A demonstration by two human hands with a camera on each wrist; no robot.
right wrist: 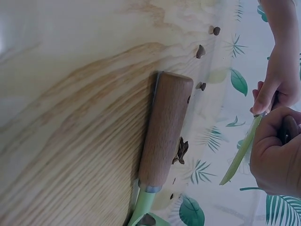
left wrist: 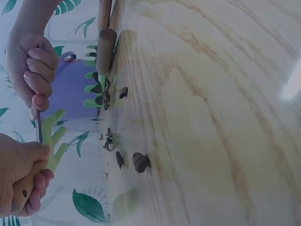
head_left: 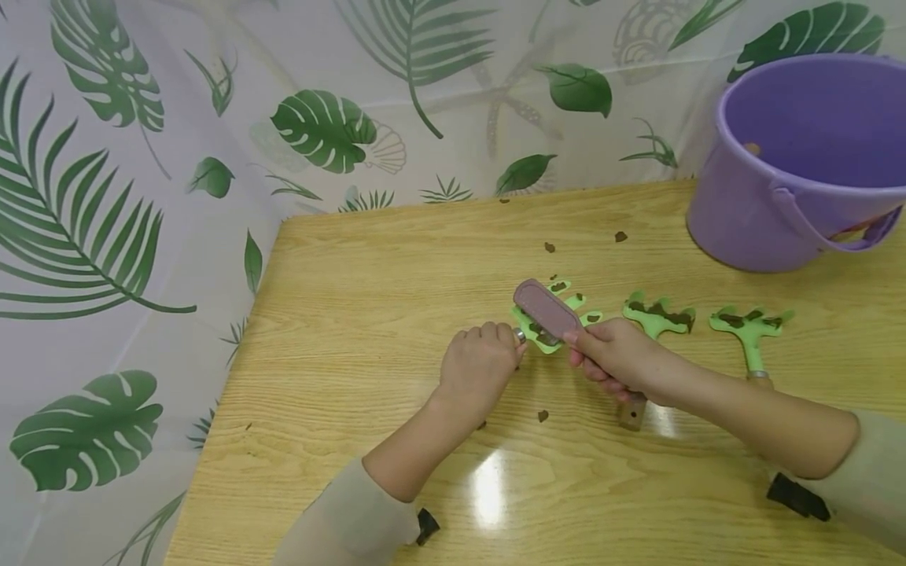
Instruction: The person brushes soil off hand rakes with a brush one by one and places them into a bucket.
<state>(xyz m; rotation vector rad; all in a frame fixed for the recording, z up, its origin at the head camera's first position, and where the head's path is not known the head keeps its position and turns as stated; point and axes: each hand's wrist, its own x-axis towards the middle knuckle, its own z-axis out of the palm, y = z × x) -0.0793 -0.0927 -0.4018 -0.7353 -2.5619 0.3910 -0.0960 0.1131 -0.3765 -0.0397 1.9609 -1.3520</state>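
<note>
My left hand (head_left: 480,365) grips the wooden handle of a green hand rake (head_left: 552,347), held above the table with brown soil on its head. In the left wrist view, the handle's end shows below the curled fingers (left wrist: 43,181). My right hand (head_left: 623,354) holds a flat mauve paddle-shaped tool (head_left: 546,306) with a rounded end, lying across the rake head. Seen edge-on in the left wrist view, this tool is thin; its exact kind is unclear. The right wrist view shows the rake's green head (right wrist: 242,150) from the side, between both hands.
Two more green hand rakes (head_left: 657,321) (head_left: 750,334) lie to the right, soil on their tines. One wooden handle (right wrist: 167,132) is close below my right wrist. A purple bucket (head_left: 750,204) stands at the back right. Several brown clods (head_left: 543,415) dot the wooden table (head_left: 340,314).
</note>
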